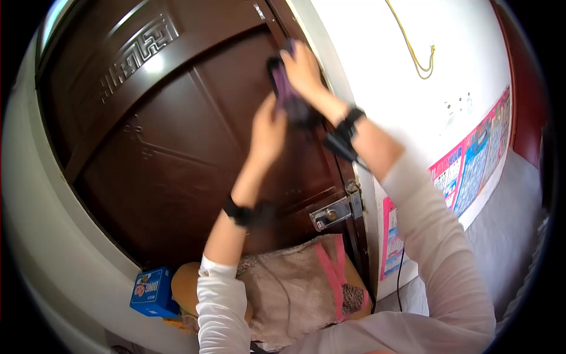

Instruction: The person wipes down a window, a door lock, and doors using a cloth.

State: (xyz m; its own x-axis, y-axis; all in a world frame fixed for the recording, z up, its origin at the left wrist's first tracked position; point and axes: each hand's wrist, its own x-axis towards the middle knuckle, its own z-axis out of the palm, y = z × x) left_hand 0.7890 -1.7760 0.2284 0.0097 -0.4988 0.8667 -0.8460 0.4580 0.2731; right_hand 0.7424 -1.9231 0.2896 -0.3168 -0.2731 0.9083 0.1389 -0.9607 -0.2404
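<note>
"Bundle (282, 85), purple and black: where is it?"

"Raised in front of the door (200, 118), near the frame (333, 74), well above the lock (331, 216). It is blurred, so I can't tell what it is."

"How would you handle it well?"

"I'd let the right hand (304, 74) steady the top while the left hand (267, 135) minds the lower part. Small, slow motions would suit it, with light pressure, as it looks soft and could sag or twist. I'd mind the dark lower end, so it doesn't catch on the frame."

"And the fingers?"

"The right ones are closed around the upper part, the thumb across its near face; the bundle lies under them and runs down past the palm. The left fingertips point up at its lower left edge, touching or just beside it. Whether they pinch it or stand apart, I can't tell from the blur."
</note>
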